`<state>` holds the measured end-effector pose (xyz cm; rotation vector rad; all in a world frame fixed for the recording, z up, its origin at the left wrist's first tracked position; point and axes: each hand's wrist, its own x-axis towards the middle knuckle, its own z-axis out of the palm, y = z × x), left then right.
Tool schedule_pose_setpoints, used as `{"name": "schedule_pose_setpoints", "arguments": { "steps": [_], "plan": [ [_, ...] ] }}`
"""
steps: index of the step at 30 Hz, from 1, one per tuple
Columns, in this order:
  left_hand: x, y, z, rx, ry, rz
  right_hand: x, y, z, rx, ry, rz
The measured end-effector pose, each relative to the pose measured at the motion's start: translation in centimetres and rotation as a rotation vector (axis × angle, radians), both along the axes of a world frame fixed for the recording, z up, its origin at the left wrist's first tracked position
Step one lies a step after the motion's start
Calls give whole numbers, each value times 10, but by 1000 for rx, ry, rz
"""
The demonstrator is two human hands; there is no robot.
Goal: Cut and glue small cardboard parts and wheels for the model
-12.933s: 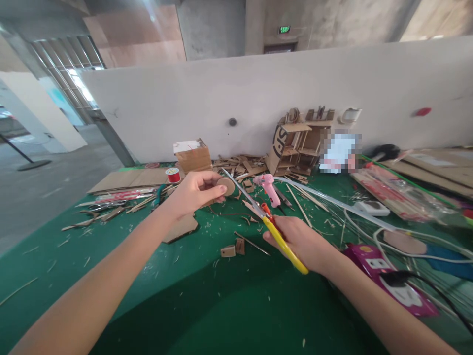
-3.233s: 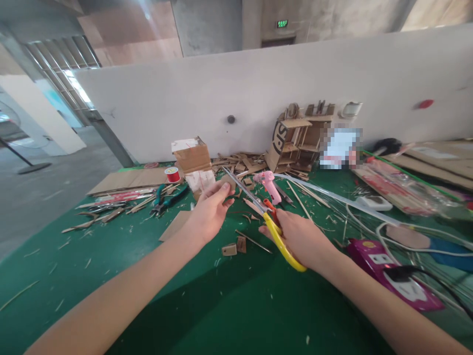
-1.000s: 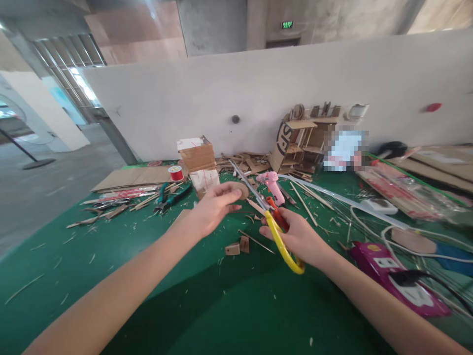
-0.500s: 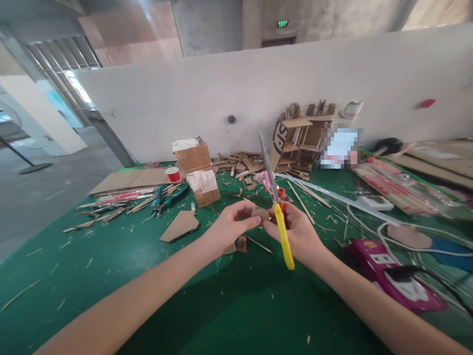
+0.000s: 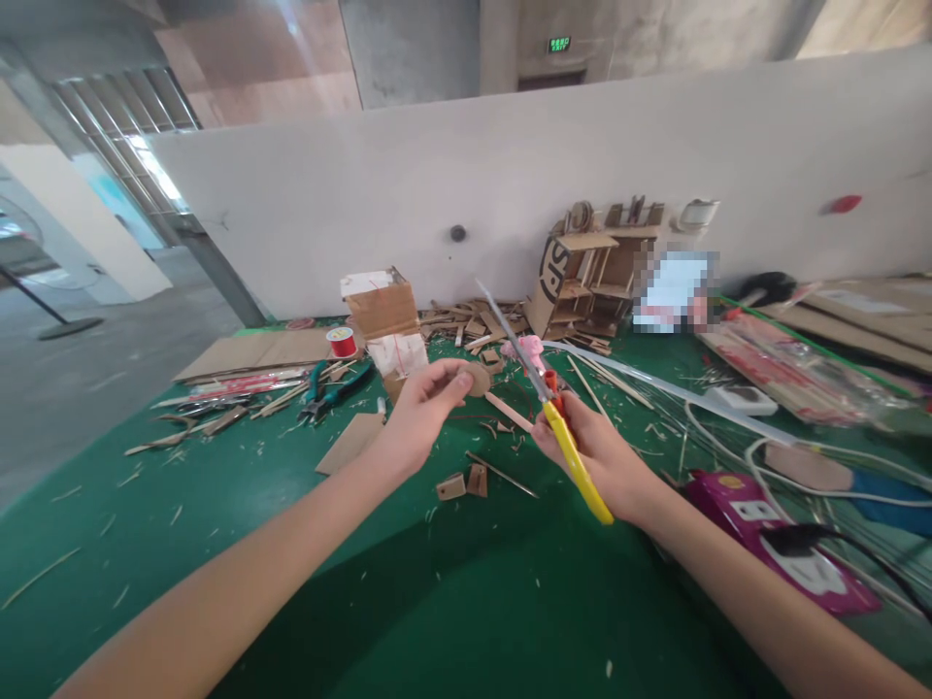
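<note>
Between the thumb and fingers of my left hand (image 5: 418, 417) is a small round cardboard disc (image 5: 479, 380), raised above the table. My right hand (image 5: 601, 451) grips scissors (image 5: 581, 464) with yellow and orange handles, their blades pointing up and away to the left. One right finger stretches toward the disc, apart from it. Below the hands, two small cardboard pieces (image 5: 451, 486) lie beside a thin stick (image 5: 502, 474). A larger cut cardboard piece (image 5: 349, 445) is partly hidden behind my left forearm.
A cardboard box (image 5: 382, 309), red thread spool (image 5: 340, 342) and pliers (image 5: 335, 388) stand or lie at left. Scraps line the wall before a small cardboard shelf (image 5: 582, 272). A pink glue gun (image 5: 520, 351) lies behind the scissors. A purple power strip (image 5: 776, 544) with cables occupies the right.
My hands have moved apart. The left has carried the disc up and to the left, while the right has let the disc go and tilted the scissors further left.
</note>
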<state>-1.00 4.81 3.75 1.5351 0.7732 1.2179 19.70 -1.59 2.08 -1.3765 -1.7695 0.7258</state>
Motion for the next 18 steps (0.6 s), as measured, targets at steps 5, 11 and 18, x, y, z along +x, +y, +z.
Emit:
{"name": "schedule_pose_setpoints", "arguments": {
  "steps": [5, 11, 18],
  "plan": [
    [-8, 11, 2, 15, -133, 75, 0, -2, 7, -136, -295, 8],
    [-9, 12, 5, 9, -161, 91, -5, -5, 8, -179, -346, 35],
    [-9, 13, 1, 10, -173, 72, -5, -1, 6, -173, -495, -15]
  ]
}}
